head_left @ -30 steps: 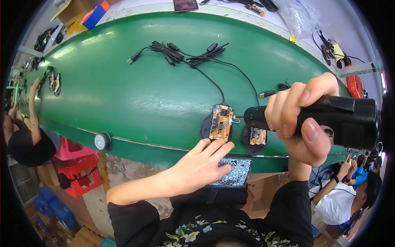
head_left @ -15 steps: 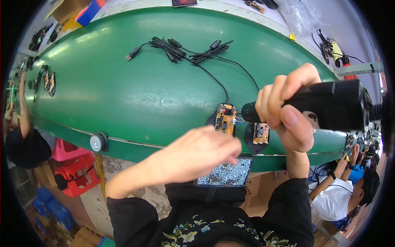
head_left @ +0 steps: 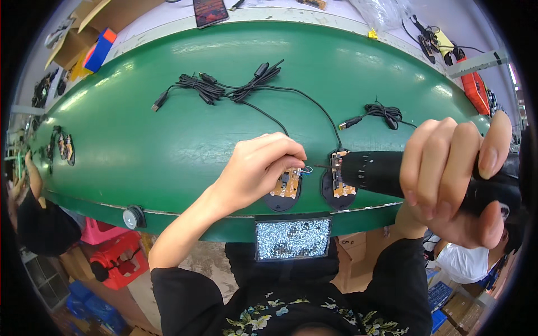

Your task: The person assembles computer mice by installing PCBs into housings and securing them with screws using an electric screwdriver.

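Note:
Two opened black computer mice with bare tan circuit boards lie side by side at the table's near edge. Over the upper part of the left mouse [head_left: 284,187] my left hand [head_left: 252,168] bends, thumb and fingers pinched together; what is between them is hidden. A small loop of thin wires [head_left: 306,169] shows beside its fingertips. My right hand [head_left: 448,168] is wrapped round a black electric screwdriver [head_left: 370,173], held level and pointing left. Its thin bit ends just right of my left fingertips, and its nose covers part of the right mouse [head_left: 341,187].
Bundled black USB cables [head_left: 224,87] lie on the green table [head_left: 140,140], running to the mice; another coiled cable [head_left: 386,115] lies farther right. A small lit screen [head_left: 293,238] is at the near edge. A phone [head_left: 210,12] rests on the far ledge. Co-workers sit at both sides.
My left hand has moved up onto the left mouse's board, its fingers closing in a pinch. The screwdriver has turned more level and shifted right and down. The right coiled cable has come into sight.

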Demonstrator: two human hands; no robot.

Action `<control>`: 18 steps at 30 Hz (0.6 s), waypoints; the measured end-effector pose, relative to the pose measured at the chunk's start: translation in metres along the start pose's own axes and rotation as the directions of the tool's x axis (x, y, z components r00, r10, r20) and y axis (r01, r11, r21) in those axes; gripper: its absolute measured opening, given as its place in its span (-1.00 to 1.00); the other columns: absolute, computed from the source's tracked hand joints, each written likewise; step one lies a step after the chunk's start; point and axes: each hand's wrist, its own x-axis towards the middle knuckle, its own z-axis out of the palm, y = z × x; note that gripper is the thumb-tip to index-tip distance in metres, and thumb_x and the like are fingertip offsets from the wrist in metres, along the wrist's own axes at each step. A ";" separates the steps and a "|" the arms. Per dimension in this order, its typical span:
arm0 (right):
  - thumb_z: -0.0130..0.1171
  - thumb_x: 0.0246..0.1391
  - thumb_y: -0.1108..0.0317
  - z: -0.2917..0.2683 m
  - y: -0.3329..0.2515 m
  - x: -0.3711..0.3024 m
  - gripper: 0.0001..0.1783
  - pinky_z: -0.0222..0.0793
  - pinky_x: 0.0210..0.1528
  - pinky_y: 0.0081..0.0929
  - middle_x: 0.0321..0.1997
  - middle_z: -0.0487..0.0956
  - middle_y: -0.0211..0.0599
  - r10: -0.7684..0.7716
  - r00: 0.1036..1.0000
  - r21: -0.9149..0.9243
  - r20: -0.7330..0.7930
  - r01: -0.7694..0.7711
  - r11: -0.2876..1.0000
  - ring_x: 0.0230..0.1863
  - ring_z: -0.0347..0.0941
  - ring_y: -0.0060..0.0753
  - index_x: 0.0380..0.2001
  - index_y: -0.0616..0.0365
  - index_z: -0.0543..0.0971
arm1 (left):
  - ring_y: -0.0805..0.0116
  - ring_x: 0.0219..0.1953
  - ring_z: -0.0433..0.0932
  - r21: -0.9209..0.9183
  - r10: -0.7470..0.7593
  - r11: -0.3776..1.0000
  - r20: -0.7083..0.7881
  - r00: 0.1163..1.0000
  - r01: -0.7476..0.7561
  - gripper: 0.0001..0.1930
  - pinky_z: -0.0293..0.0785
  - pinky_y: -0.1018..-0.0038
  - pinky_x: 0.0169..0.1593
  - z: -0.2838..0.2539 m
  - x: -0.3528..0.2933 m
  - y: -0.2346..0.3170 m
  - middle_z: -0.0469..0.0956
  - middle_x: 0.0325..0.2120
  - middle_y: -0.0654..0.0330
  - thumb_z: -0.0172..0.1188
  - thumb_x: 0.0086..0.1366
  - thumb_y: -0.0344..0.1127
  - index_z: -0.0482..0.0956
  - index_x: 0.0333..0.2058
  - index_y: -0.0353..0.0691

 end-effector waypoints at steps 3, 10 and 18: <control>0.25 0.03 0.17 -0.003 0.001 0.000 -0.57 0.37 -0.64 -0.68 -0.65 0.45 -0.54 0.054 0.994 -0.013 0.091 -0.053 0.998 -0.75 0.37 -0.65 -0.17 0.04 0.26 | 0.27 -0.39 0.65 -0.072 -0.075 0.995 -0.069 0.995 0.070 -0.84 0.55 0.45 -0.31 0.005 -0.003 0.003 0.65 -0.44 0.14 0.31 0.04 -0.64 0.62 -0.37 -0.32; 0.29 0.05 0.15 0.000 0.007 0.002 -0.52 0.38 -0.62 -0.66 -0.61 0.47 -0.52 0.036 0.983 -0.030 0.178 -0.031 0.999 -0.73 0.39 -0.63 -0.14 0.04 0.24 | 0.29 -0.37 0.68 -0.059 -0.057 0.997 -0.019 0.998 0.056 -0.85 0.58 0.48 -0.27 0.000 -0.005 0.005 0.68 -0.41 0.11 0.32 0.04 -0.64 0.65 -0.37 -0.35; 0.30 0.06 0.15 0.008 0.007 -0.001 -0.52 0.37 -0.64 -0.69 -0.62 0.48 -0.54 0.042 0.987 -0.029 0.153 -0.038 0.999 -0.75 0.39 -0.65 -0.15 0.04 0.25 | 0.28 -0.40 0.67 -0.109 -0.126 0.987 -0.029 0.992 0.122 -0.82 0.58 0.47 -0.28 0.001 -0.007 0.010 0.68 -0.42 0.11 0.33 0.04 -0.64 0.66 -0.33 -0.34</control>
